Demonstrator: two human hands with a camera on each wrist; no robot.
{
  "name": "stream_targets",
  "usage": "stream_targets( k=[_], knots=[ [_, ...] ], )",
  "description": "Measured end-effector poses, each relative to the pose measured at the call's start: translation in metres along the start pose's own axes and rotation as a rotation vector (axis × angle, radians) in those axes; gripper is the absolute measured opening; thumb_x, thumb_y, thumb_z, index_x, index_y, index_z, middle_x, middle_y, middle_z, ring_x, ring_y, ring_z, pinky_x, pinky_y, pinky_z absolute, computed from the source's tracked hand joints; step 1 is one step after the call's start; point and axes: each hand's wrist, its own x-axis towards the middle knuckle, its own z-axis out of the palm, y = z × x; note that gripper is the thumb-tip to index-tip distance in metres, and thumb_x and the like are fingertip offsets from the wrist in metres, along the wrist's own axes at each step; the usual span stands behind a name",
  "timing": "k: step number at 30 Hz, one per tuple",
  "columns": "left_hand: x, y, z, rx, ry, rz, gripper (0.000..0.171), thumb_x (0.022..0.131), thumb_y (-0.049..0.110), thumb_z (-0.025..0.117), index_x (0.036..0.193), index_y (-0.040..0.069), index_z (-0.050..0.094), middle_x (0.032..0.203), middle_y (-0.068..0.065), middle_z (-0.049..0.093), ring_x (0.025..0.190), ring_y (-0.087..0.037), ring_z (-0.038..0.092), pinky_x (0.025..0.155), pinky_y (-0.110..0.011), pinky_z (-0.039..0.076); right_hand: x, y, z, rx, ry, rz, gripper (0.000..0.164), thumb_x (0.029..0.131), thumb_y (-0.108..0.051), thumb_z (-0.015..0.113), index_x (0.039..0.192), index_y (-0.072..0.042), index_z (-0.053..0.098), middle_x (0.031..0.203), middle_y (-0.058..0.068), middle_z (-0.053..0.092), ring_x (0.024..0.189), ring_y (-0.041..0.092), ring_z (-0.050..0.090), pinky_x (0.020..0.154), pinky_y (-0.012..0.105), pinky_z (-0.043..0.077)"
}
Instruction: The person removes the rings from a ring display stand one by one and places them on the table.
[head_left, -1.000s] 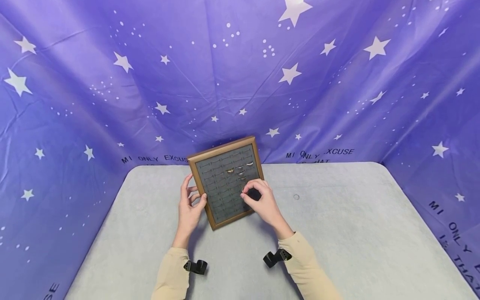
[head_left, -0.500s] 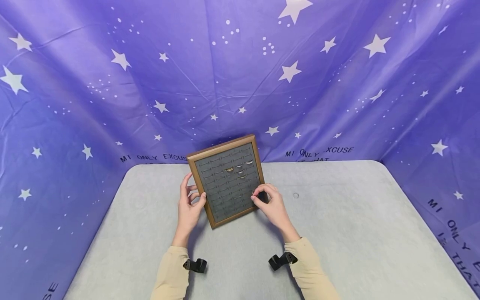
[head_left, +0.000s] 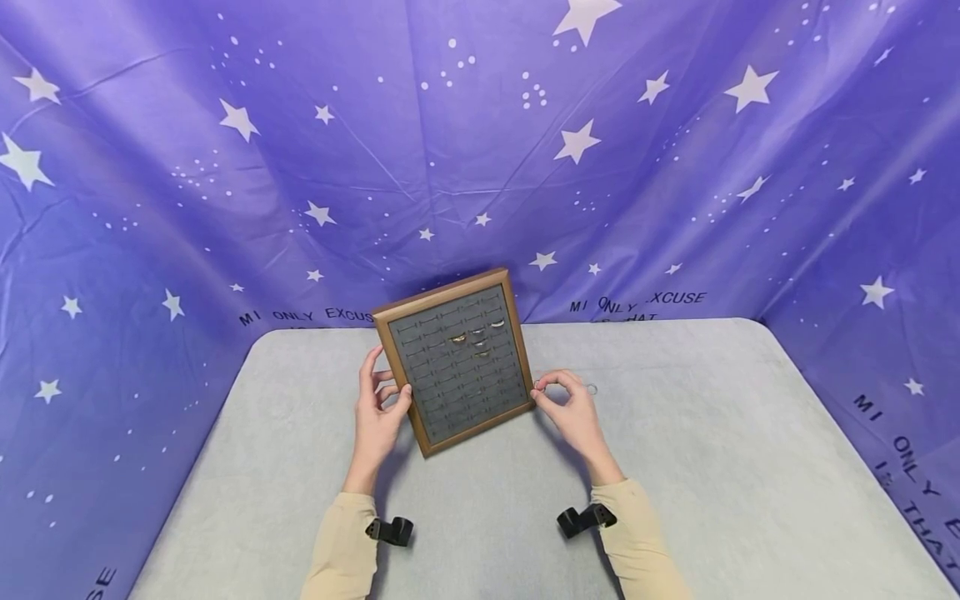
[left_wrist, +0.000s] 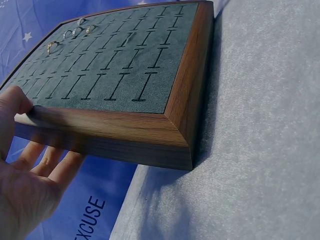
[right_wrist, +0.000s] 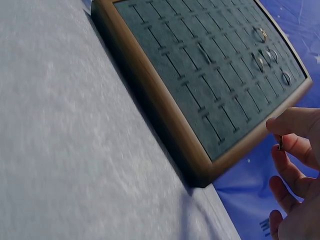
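Observation:
A wooden-framed ring tray (head_left: 450,367) with a slotted dark grey-green insert stands tilted on the table. Several rings (right_wrist: 261,34) sit in its slots, some gold-coloured and some silver. My left hand (head_left: 381,417) grips the tray's left side, thumb on the frame's face and fingers behind it, as the left wrist view shows. Beside the frame's lower right edge, my right hand (head_left: 573,410) pinches a small ring (right_wrist: 280,142) between thumb and forefinger. Most of that ring is hidden by the fingers.
The tray rests on a light grey table (head_left: 720,467). A small circular outline (head_left: 592,389) shows on the tabletop just beyond my right hand. Purple cloth with white stars (head_left: 480,150) hangs behind the table and along both sides.
My right hand has moved right from over the tray's lower insert to beside its right edge, still pinching the ring. The left hand and tray have barely moved.

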Motion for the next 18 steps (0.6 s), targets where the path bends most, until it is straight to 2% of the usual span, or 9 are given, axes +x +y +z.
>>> stream_targets(
  k=[4, 6, 9, 13, 18],
  knots=[
    [0.0, 0.0, 0.0, -0.001, 0.001, -0.001, 0.072, 0.087, -0.016, 0.056, 0.149, 0.003, 0.026, 0.111, -0.025, 0.046, 0.086, -0.014, 0.057, 0.063, -0.018, 0.053, 0.0, 0.017, -0.008, -0.024, 0.007, 0.025, 0.007, 0.08, 0.003, 0.071, 0.082, 0.001, 0.065, 0.092, 0.015, 0.065, 0.099, 0.029, 0.053, 0.095, 0.042, 0.033],
    [0.0, 0.0, 0.0, -0.002, 0.0, -0.003, 0.071, 0.087, -0.016, 0.057, 0.149, 0.003, 0.026, 0.11, -0.024, 0.046, 0.086, -0.019, 0.057, 0.063, -0.018, 0.053, 0.001, 0.031, -0.011, -0.048, 0.017, 0.033, 0.007, 0.08, 0.001, 0.072, 0.083, -0.001, 0.066, 0.092, 0.013, 0.065, 0.098, 0.025, 0.053, 0.095, 0.041, 0.034],
    [0.001, -0.001, 0.0, -0.005, -0.001, -0.008, 0.072, 0.087, -0.015, 0.057, 0.149, 0.004, 0.027, 0.11, -0.023, 0.046, 0.087, -0.024, 0.058, 0.063, -0.019, 0.053, -0.001, 0.033, -0.016, -0.031, 0.027, 0.057, 0.008, 0.08, 0.002, 0.073, 0.085, 0.002, 0.066, 0.094, 0.015, 0.065, 0.098, 0.028, 0.052, 0.094, 0.046, 0.035],
    [0.001, -0.002, 0.0, -0.011, 0.004, -0.013, 0.072, 0.087, -0.015, 0.057, 0.149, 0.004, 0.027, 0.11, -0.023, 0.046, 0.086, -0.015, 0.057, 0.063, -0.018, 0.053, -0.003, 0.035, -0.022, -0.013, 0.034, 0.1, 0.009, 0.08, 0.002, 0.073, 0.085, 0.005, 0.066, 0.095, 0.019, 0.065, 0.099, 0.032, 0.052, 0.093, 0.051, 0.036],
    [0.0, -0.002, 0.0, -0.006, 0.0, -0.012, 0.072, 0.087, -0.015, 0.057, 0.149, 0.004, 0.026, 0.11, -0.024, 0.046, 0.086, -0.01, 0.057, 0.063, -0.019, 0.053, -0.004, 0.04, -0.033, -0.094, 0.029, 0.185, 0.009, 0.081, 0.0, 0.073, 0.085, 0.003, 0.066, 0.095, 0.017, 0.066, 0.1, 0.032, 0.053, 0.094, 0.046, 0.037]
  ],
)
